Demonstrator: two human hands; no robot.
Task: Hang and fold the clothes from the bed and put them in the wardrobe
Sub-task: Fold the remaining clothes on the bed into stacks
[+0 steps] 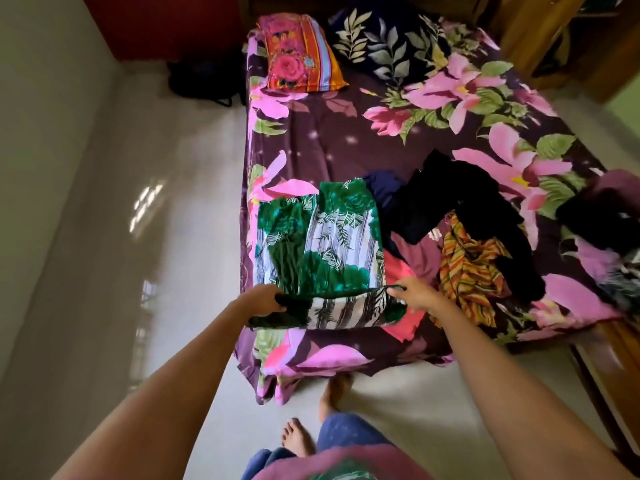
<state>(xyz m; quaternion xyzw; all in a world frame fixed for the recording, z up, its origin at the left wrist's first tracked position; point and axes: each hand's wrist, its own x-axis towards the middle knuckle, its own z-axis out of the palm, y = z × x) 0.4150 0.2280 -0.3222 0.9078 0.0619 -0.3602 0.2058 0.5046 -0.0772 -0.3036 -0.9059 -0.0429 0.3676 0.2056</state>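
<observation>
A green and white leaf-print garment [322, 244] lies spread on the near left part of the bed [346, 133], its near edge lifted and doubled over. My left hand [265, 299] grips that edge at its left corner. My right hand [414, 294] pinches the same edge at its right corner. To the right lies a heap of clothes: a black garment [460, 202], a navy one [384, 188], an orange striped one [467, 271] and a pink one [401, 271].
A floral pillow [298, 53] and a dark leaf-print pillow [388, 46] lie at the bed's head. More dark clothes [606, 216] sit at the bed's right edge. Wooden furniture [540, 36] stands at the far right. A black bag [204, 77] rests on the pale floor at left.
</observation>
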